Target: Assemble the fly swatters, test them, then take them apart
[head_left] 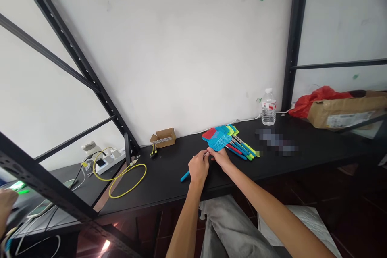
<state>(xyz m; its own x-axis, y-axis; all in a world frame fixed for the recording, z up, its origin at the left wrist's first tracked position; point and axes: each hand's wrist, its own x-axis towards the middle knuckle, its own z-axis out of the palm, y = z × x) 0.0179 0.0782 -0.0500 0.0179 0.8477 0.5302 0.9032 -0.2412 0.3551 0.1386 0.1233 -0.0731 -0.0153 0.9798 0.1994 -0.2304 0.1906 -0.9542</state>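
Note:
A blue fly swatter lies slantwise across my two hands, its mesh head up to the right and its blue handle end low on the left. My left hand is closed around its thin shaft. Close beside it, my right hand pinches the shaft just under the mesh head. Right behind, a pile of several fly swatters in blue, red and yellow-green rests on the black table, partly covered by the held one.
An open small cardboard box and a yellow-black object stand left of the pile. A water bottle is at the back right, near a larger carton. A yellow cable loops by the power strip. Another person's hand shows far left.

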